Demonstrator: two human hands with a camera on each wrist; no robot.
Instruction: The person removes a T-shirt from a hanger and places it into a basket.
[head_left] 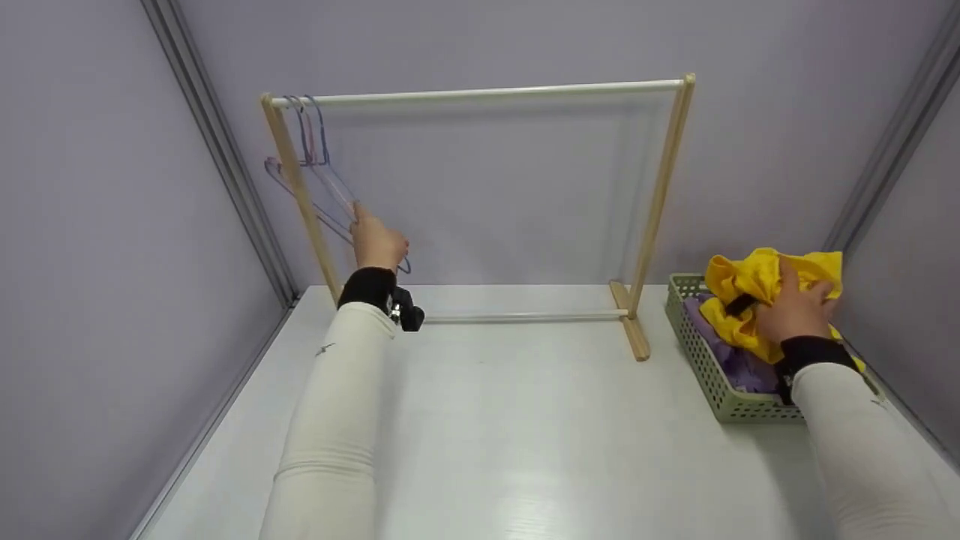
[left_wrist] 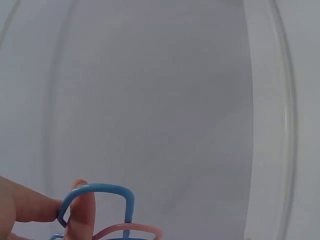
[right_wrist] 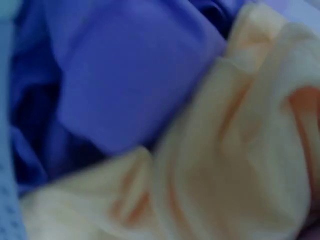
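At the left end of the rack, several hangers hang close together from the top rail. My left hand (head_left: 377,244) pinches the lower end of a blue hanger (left_wrist: 107,188) between thumb and finger, with a pink hanger (left_wrist: 132,228) right beside it in the left wrist view. Over to the right, my right hand (head_left: 799,309) grips a bunched yellow cloth garment (head_left: 757,274), lifted partly above a green basket (head_left: 705,379). Purple cloth (head_left: 739,371) lies inside that basket under the yellow one. Yellow folds hide most of my right fingers in the right wrist view.
The clothes rack has wooden side posts (head_left: 660,191), a white top rail (head_left: 487,94) and a low rail (head_left: 525,317). It stands at the back of a white table (head_left: 525,420). Grey panel walls (head_left: 480,202) enclose the table's back and sides.
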